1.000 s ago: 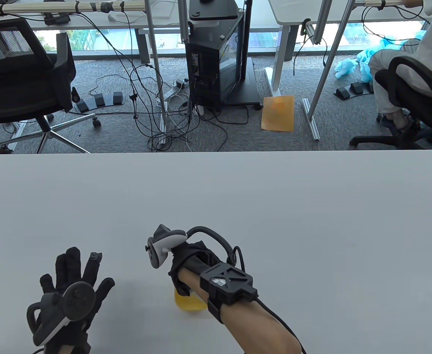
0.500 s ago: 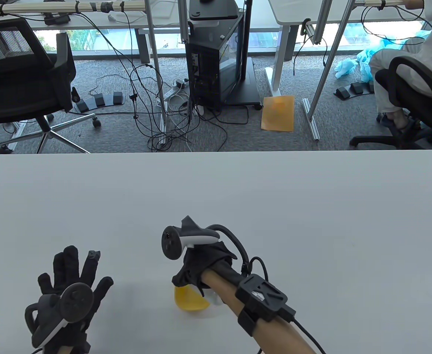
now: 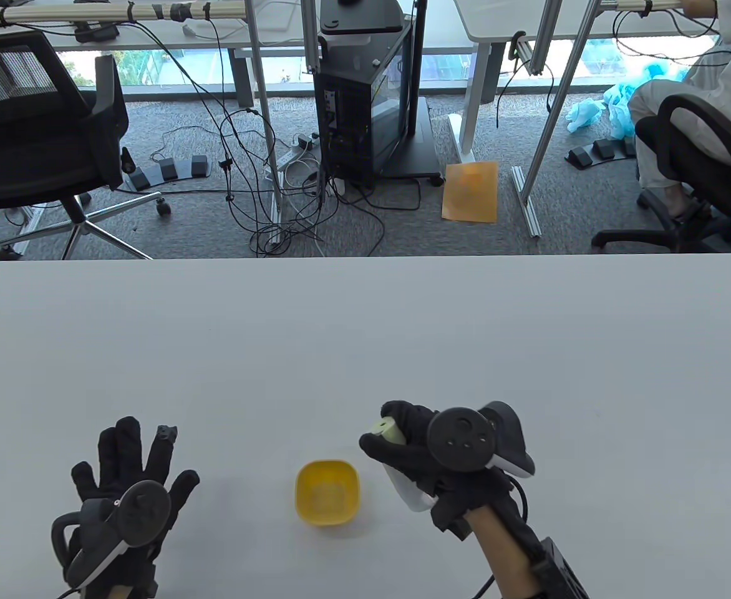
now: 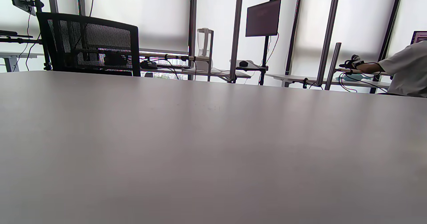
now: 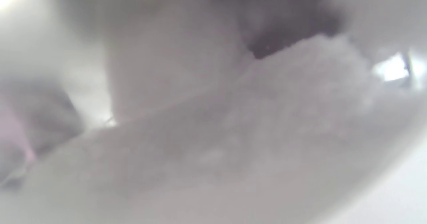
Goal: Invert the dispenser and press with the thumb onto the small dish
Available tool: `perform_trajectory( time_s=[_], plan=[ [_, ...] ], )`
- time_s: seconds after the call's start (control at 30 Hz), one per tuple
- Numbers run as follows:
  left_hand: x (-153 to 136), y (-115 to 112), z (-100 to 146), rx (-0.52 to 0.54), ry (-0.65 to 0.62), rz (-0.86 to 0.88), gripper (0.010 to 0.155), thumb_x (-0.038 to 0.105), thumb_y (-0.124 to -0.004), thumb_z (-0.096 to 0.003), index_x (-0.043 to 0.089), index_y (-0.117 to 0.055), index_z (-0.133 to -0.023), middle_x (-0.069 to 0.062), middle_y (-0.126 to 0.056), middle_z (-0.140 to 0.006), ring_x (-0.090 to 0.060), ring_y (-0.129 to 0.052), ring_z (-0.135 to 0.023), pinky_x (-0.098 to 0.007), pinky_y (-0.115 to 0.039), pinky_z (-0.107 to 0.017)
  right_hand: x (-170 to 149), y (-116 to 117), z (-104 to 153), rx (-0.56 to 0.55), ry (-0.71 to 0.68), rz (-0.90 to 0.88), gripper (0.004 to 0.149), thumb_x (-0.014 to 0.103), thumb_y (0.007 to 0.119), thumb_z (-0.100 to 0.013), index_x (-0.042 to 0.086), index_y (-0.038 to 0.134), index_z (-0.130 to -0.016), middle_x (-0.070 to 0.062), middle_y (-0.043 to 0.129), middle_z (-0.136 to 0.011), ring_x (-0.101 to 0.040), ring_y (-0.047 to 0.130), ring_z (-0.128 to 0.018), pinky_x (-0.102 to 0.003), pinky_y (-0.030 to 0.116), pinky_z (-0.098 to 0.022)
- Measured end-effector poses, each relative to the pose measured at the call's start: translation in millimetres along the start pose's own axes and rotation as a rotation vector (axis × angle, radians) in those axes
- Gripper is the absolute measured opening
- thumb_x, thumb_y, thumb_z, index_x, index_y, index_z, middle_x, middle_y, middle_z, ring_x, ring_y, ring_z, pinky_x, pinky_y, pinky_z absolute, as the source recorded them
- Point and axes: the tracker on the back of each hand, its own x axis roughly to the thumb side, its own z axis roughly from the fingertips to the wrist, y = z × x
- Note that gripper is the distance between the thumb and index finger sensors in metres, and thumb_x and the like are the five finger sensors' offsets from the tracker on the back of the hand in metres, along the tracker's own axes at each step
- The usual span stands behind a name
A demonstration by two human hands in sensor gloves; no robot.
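Note:
A small yellow dish (image 3: 327,493) sits on the white table near the front edge. My right hand (image 3: 412,452) grips a white dispenser (image 3: 403,490) with a pale green end (image 3: 383,428), held tilted just right of the dish, its green end up and away from me. My left hand (image 3: 130,465) rests flat on the table to the left of the dish, fingers spread, holding nothing. The right wrist view is a grey blur. The left wrist view shows only bare table (image 4: 213,150).
The table's far edge (image 3: 365,257) runs across the middle of the table view. Beyond it are office chairs (image 3: 35,125), cables and a black computer case (image 3: 365,93) on the floor. A seated person (image 3: 690,125) is at the far right.
My right hand has moved from over the dish to its right, turning over with the dispenser in it, so the dish now shows whole. The left hand has stayed put.

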Motion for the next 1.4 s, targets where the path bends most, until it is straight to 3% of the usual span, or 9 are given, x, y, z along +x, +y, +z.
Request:
perform_trajectory(
  time_s=[0.2, 0.37, 0.6, 0.97, 1.2, 1.37, 1.4],
  plan=[
    [4.9, -4.0, -0.9, -0.002, 0.001, -0.024, 0.076, 0.069, -0.042, -0.0564, 0.032, -0.04, -0.123, -0.022, -0.024, -0.128, -0.05, -0.029, -0.117, -0.079, -0.033, -0.072, -32.4, 1.3, 54.3, -0.183, -0.024, -0.058, 0.08, 0.061, 0.071, -0.059, -0.01, 0.074, -0.095, -0.027, 0.092, -0.076, -0.034, 0.105, -0.055, -0.054, 0.087, -0.041],
    [5.4, -7.9, -2.6, -0.004, 0.01, -0.039, 0.076, 0.069, -0.042, -0.0563, 0.032, -0.04, -0.123, -0.022, -0.024, -0.128, -0.05, -0.029, -0.117, -0.079, -0.033, -0.072, -69.9, 12.1, 95.9, -0.41, -0.053, -0.176, 0.08, 0.062, 0.071, -0.058, -0.007, 0.073, -0.097, -0.025, 0.091, -0.079, -0.033, 0.104, -0.058, -0.054, 0.086, -0.043],
    [5.6, -12.3, -5.4, -0.022, 0.029, -0.046, 0.076, 0.069, -0.043, -0.0563, 0.032, -0.04, -0.123, -0.022, -0.024, -0.128, -0.05, -0.029, -0.117, -0.078, -0.033, -0.072, -81.1, 7.7, 105.8, -0.424, -0.027, -0.286, 0.08, 0.062, 0.071, -0.058, -0.008, 0.074, -0.097, -0.026, 0.091, -0.078, -0.034, 0.104, -0.057, -0.054, 0.085, -0.043],
    [5.4, -11.5, -5.1, -0.023, 0.029, -0.056, 0.077, 0.07, -0.043, -0.0559, 0.032, -0.04, -0.123, -0.022, -0.024, -0.128, -0.05, -0.029, -0.117, -0.079, -0.033, -0.072, -83.1, 10.7, 100.7, -0.342, -0.014, -0.337, 0.08, 0.06, 0.072, -0.059, -0.009, 0.072, -0.098, -0.027, 0.089, -0.08, -0.036, 0.103, -0.06, -0.055, 0.084, -0.044],
    [4.2, -10.0, -4.1, -0.01, 0.022, -0.045, 0.076, 0.069, -0.043, -0.0561, 0.032, -0.039, -0.123, -0.022, -0.024, -0.128, -0.05, -0.03, -0.117, -0.078, -0.033, -0.072, -69.9, 3.3, 74.1, -0.285, 0.024, -0.438, 0.08, 0.058, 0.069, -0.061, -0.012, 0.069, -0.099, -0.03, 0.087, -0.082, -0.041, 0.102, -0.062, -0.056, 0.085, -0.043],
    [3.9, -9.5, -4.0, -0.017, 0.02, -0.042, 0.076, 0.07, -0.043, -0.0561, 0.032, -0.04, -0.123, -0.022, -0.024, -0.128, -0.05, -0.03, -0.117, -0.079, -0.033, -0.072, -50.0, -4.8, 31.2, -0.081, 0.03, -0.436, 0.079, 0.057, 0.07, -0.061, -0.014, 0.072, -0.097, -0.032, 0.088, -0.077, -0.037, 0.105, -0.054, -0.054, 0.087, -0.038],
    [4.0, -9.5, -3.9, -0.017, 0.018, -0.041, 0.077, 0.07, -0.043, -0.0561, 0.032, -0.04, -0.123, -0.022, -0.024, -0.128, -0.051, -0.029, -0.117, -0.079, -0.033, -0.072, -42.0, -6.6, 15.4, 0.027, 0.047, -0.421, 0.079, 0.056, 0.071, -0.061, -0.015, 0.073, -0.096, -0.032, 0.089, -0.076, -0.037, 0.105, -0.052, -0.054, 0.087, -0.036]
  ],
)
